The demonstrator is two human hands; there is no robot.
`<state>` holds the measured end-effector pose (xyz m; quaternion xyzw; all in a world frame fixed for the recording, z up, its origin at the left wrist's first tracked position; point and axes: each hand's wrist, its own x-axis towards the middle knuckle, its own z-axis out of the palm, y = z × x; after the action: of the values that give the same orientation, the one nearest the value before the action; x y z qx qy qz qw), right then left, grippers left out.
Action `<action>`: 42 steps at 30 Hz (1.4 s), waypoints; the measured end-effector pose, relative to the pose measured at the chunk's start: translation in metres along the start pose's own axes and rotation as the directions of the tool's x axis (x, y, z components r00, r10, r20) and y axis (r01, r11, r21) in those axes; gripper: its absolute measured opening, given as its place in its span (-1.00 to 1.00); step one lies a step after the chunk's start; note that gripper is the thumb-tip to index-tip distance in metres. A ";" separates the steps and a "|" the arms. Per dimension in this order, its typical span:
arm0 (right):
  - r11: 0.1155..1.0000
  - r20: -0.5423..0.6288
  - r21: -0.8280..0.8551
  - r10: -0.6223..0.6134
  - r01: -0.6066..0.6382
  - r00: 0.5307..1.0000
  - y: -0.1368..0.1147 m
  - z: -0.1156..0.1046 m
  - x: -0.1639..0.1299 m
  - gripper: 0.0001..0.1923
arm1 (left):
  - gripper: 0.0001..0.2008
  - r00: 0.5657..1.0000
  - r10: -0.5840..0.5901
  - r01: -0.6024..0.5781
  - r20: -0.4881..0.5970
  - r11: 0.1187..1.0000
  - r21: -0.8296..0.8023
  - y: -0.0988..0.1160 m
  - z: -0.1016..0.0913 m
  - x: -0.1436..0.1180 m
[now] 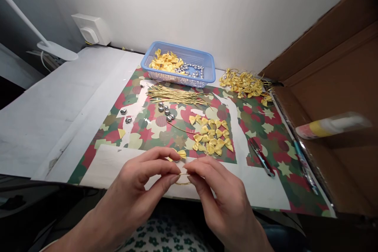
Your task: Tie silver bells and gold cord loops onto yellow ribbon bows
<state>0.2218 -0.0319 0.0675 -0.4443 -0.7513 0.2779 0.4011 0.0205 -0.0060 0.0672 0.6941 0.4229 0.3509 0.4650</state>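
My left hand and my right hand meet at the table's near edge, fingertips pinching a thin gold wire between them. A small yellow bow sits right at my left fingertips. Just beyond lies a heap of yellow bows. Further back are a bundle of gold wires and a few silver bells. Two more bells lie to the left.
A blue basket with bows and bells stands at the back. Finished yellow pieces pile at back right. A red-handled tool lies right of the bows. A cardboard box holding a tube flanks the right. A lamp stands left.
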 end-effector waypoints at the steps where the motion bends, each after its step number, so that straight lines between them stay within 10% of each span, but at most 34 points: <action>1: 1.000 -0.006 0.006 0.002 -0.002 1.000 0.000 0.000 0.000 -0.70 | -0.80 1.000 0.002 -0.002 0.000 1.000 0.000 0.000 0.000 0.000; 21: 0.999 -0.019 -0.038 -0.008 0.008 1.000 0.004 0.002 -0.002 -0.71 | -0.75 0.991 0.130 -0.128 -0.042 0.991 0.045 0.003 -0.002 0.001; 35: 0.999 -0.030 -0.027 -0.017 0.017 0.999 0.004 0.005 0.003 -0.75 | -0.84 0.988 -0.138 0.147 0.064 0.973 -0.175 0.002 -0.003 -0.002; 42: 0.995 -0.041 -0.099 -0.009 0.005 0.999 0.005 0.011 -0.001 -0.76 | -0.78 0.996 0.075 -0.072 -0.050 0.996 0.059 -0.005 0.004 -0.004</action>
<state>0.2153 -0.0310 0.0577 -0.4667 -0.7572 0.2300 0.3949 0.0212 -0.0099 0.0604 0.7128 0.4190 0.3733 0.4208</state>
